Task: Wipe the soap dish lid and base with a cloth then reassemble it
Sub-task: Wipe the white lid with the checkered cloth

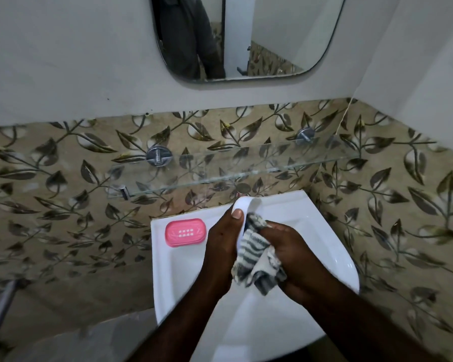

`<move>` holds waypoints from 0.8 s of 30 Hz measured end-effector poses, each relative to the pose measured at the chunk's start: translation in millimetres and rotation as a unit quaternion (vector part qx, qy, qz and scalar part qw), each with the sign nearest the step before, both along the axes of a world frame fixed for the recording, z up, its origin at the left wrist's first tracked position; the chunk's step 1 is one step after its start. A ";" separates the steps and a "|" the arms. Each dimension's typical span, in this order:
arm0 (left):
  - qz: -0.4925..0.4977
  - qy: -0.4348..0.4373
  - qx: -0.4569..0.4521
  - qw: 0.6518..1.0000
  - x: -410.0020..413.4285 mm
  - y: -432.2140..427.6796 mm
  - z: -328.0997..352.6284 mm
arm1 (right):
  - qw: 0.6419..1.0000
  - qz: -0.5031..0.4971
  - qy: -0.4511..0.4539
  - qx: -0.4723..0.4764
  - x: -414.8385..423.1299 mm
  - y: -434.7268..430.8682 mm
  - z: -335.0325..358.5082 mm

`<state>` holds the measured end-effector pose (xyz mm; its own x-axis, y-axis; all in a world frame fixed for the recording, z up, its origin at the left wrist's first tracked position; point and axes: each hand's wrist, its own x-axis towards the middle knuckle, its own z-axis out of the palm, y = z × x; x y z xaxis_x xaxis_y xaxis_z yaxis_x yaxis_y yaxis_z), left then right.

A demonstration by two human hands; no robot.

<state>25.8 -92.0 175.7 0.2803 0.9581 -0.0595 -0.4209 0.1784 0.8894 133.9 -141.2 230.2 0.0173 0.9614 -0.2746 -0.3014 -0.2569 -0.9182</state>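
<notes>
My left hand [224,239] grips a white soap dish part [243,203] above the sink, thumb on its upper edge; only its curved top shows. My right hand [288,249] holds a grey-and-white striped cloth [256,259] bunched against the inside of that white part. A pink soap dish part [185,232] with a small grid of holes lies flat on the back left corner of the white sink [173,278], apart from both hands.
A glass shelf [220,168] on chrome brackets juts from the leaf-patterned tile wall just above the sink. A mirror [246,37] hangs higher on the wall. A metal bar [0,309] shows at the lower left.
</notes>
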 end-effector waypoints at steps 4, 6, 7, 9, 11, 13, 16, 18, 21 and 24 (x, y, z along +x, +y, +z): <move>-0.025 0.098 0.075 0.992 12.4 0.8 4.7 | 0.971 -0.071 0.228 -0.010 14.9 10.4 2.0; -0.017 0.117 0.071 0.990 19.7 1.7 5.0 | 0.957 -0.088 0.275 -0.017 19.3 10.7 0.1; -0.003 0.119 0.069 0.990 22.7 4.3 6.1 | 0.951 -0.097 0.292 -0.011 25.0 10.5 -1.9; 0.051 0.113 0.033 0.992 25.4 13.8 11.2 | 0.937 -0.109 0.330 0.023 38.6 9.2 -1.6; 0.098 0.073 -0.048 0.991 26.1 27.6 20.1 | 0.937 -0.116 0.326 0.047 54.3 10.5 1.6; 0.071 0.031 -0.110 0.991 30.5 42.2 32.1 | 0.936 -0.136 0.321 0.040 68.3 13.3 3.7; -0.018 -0.022 -0.111 0.993 45.7 62.1 57.5 | 0.934 -0.129 0.333 0.017 80.3 17.2 5.3; -0.044 -0.026 -0.089 0.995 62.1 78.0 75.6 | 0.935 -0.140 0.326 0.006 88.4 21.3 8.2; -0.040 0.012 -0.051 0.998 90.4 106.5 90.6 | 0.941 -0.156 0.301 -0.012 103.6 29.1 11.3; -0.045 -0.008 -0.069 0.997 113.8 130.4 99.4 | 0.946 -0.147 0.290 -0.020 123.3 36.2 12.4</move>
